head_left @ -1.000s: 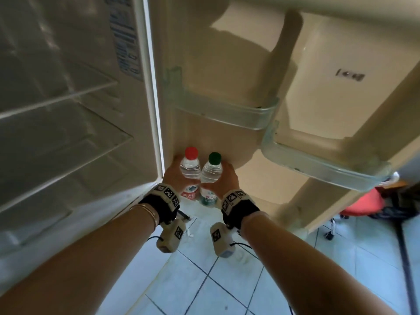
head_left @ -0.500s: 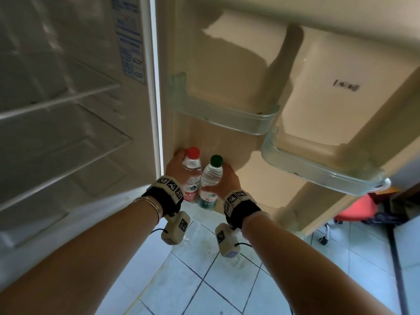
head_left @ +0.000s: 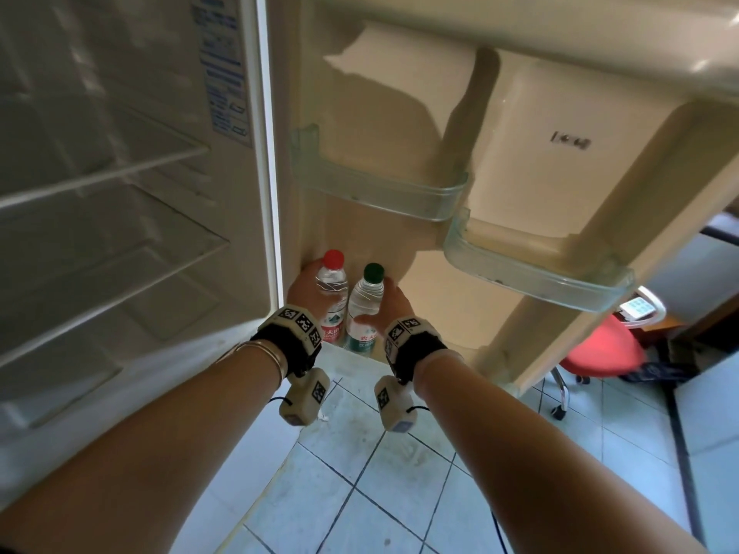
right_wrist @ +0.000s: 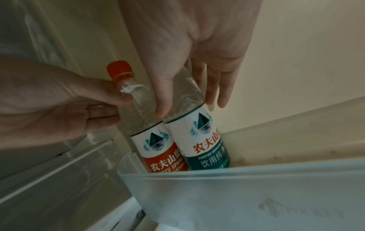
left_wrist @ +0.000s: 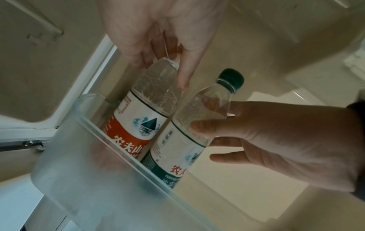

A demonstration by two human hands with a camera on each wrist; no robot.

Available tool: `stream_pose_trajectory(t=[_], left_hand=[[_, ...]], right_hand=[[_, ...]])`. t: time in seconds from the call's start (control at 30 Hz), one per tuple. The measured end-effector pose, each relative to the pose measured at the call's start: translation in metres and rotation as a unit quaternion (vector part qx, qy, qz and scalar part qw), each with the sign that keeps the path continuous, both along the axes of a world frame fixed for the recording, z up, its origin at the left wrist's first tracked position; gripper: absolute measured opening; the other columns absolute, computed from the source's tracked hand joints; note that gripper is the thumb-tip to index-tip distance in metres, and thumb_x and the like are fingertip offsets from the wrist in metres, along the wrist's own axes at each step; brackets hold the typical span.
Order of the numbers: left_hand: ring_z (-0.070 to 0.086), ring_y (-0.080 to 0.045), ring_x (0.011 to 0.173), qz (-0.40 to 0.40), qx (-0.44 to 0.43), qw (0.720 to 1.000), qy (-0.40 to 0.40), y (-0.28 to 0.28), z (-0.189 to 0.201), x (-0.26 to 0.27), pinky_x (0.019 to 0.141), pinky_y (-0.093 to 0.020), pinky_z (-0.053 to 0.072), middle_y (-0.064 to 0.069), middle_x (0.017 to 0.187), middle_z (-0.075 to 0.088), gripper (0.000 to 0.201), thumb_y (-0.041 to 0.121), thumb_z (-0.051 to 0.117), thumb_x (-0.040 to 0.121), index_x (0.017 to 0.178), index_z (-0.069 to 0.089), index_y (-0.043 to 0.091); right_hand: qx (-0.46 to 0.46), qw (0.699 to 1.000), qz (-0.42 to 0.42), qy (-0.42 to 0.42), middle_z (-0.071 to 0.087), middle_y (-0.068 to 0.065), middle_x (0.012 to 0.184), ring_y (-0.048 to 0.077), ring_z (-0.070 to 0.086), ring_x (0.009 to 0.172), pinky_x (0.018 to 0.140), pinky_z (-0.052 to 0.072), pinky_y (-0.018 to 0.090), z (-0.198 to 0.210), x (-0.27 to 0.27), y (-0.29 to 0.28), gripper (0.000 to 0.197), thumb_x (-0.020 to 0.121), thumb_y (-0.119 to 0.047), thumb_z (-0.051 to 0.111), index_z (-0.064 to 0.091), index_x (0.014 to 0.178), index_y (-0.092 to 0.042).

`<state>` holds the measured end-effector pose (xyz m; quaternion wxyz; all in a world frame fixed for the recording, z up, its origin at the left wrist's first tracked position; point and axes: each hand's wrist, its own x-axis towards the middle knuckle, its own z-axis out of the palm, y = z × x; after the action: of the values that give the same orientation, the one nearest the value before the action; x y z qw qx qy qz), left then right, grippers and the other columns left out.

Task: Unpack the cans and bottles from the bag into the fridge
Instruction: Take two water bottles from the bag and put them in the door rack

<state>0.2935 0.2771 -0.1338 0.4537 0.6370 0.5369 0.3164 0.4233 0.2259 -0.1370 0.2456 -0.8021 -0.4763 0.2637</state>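
Observation:
Two clear water bottles stand side by side in the frosted lowest door bin [right_wrist: 237, 195] of the open fridge. My left hand [head_left: 304, 283] grips the red-capped bottle [head_left: 332, 285] at its shoulder, thumb in front and fingers behind. My right hand [head_left: 391, 305] grips the green-capped bottle [head_left: 366, 301] the same way, thumb across its front. In the left wrist view the red-label bottle [left_wrist: 138, 118] is nearest the hinge side and the green-label bottle [left_wrist: 181, 148] leans against it, both behind the bin wall [left_wrist: 94, 179]. In the right wrist view, both labels [right_wrist: 201, 140] rise above the bin's rim.
Two empty clear door bins [head_left: 380, 193] [head_left: 540, 281] hang above the bottles. Glass shelves [head_left: 100, 181] fill the fridge interior on the left. A red chair [head_left: 604, 349] stands behind the door, on the tiled floor [head_left: 360, 493].
Both hands keep hold of their bottles low on the door. My view has tilted slightly; the bottles have hardly moved.

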Motion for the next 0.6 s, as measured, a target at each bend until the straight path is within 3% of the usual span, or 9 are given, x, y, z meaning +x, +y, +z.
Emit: stream_pose_trajectory(t=[0.13,0.3,0.37,0.43,0.47,0.53,0.6], left_hand=[[0.055,-0.026,0.119,-0.022,0.016,0.999,0.024,-0.012,0.000,-0.006,0.104,-0.041,0.042,-0.003,0.127,0.059,0.056,0.008,0.066,0.083,0.134,0.045,0.022],[0.043,-0.023,0.132,-0.015,0.036,0.996,0.083,-0.030,0.001,-0.011,0.109,-0.034,0.036,-0.003,0.146,0.041,0.064,0.007,0.061,0.087,0.143,0.034,0.020],[0.044,-0.020,0.130,-0.022,0.053,0.993,0.105,-0.042,0.002,-0.009,0.104,-0.026,0.038,0.000,0.144,0.041,0.059,0.010,0.060,0.088,0.142,0.036,0.019],[0.051,-0.016,0.118,-0.029,0.064,0.992,0.109,-0.057,0.004,-0.005,0.089,-0.016,0.043,0.003,0.134,0.047,0.052,0.014,0.059,0.089,0.138,0.040,0.017],[0.053,-0.018,0.117,-0.033,0.070,0.991,0.111,-0.064,0.003,-0.001,0.089,-0.017,0.044,0.001,0.134,0.049,0.049,0.014,0.059,0.089,0.136,0.042,0.017],[0.051,-0.023,0.123,-0.053,0.070,0.988,0.129,-0.079,0.000,0.008,0.103,-0.030,0.042,-0.007,0.136,0.051,0.049,0.011,0.059,0.089,0.135,0.044,0.016],[0.050,-0.025,0.125,-0.073,0.066,0.983,0.156,-0.098,-0.003,0.018,0.108,-0.035,0.039,-0.009,0.137,0.051,0.049,0.010,0.058,0.088,0.136,0.044,0.014]], right_hand=[[0.010,1.000,-0.004,-0.002,0.049,0.010,0.137,0.028,0.049,0.126,0.105,0.041,0.038,0.001,-0.003,-0.006,0.080,0.076,-0.019,0.076,0.032,0.142,-0.012],[-0.024,0.998,0.018,-0.056,0.033,0.011,0.150,0.027,0.037,0.136,0.110,0.030,0.036,0.002,0.005,-0.028,0.070,0.093,-0.032,0.056,0.018,0.150,-0.014],[-0.033,0.996,0.031,-0.080,0.032,0.013,0.151,0.028,0.038,0.136,0.109,0.031,0.037,0.003,0.009,-0.038,0.066,0.095,-0.034,0.051,0.019,0.150,-0.014],[-0.042,0.993,0.051,-0.103,0.032,0.014,0.150,0.029,0.039,0.135,0.109,0.032,0.037,0.003,0.012,-0.050,0.064,0.097,-0.035,0.048,0.021,0.150,-0.013],[-0.049,0.991,0.061,-0.111,0.032,0.014,0.150,0.029,0.038,0.135,0.109,0.031,0.037,0.002,0.014,-0.056,0.063,0.097,-0.036,0.046,0.021,0.150,-0.012],[-0.062,0.987,0.084,-0.125,0.030,0.013,0.151,0.028,0.037,0.136,0.110,0.029,0.038,-0.001,0.019,-0.072,0.062,0.098,-0.037,0.043,0.021,0.150,-0.011],[-0.072,0.982,0.109,-0.136,0.029,0.011,0.153,0.026,0.034,0.138,0.112,0.028,0.037,-0.004,0.026,-0.091,0.060,0.099,-0.038,0.040,0.022,0.149,-0.010]])
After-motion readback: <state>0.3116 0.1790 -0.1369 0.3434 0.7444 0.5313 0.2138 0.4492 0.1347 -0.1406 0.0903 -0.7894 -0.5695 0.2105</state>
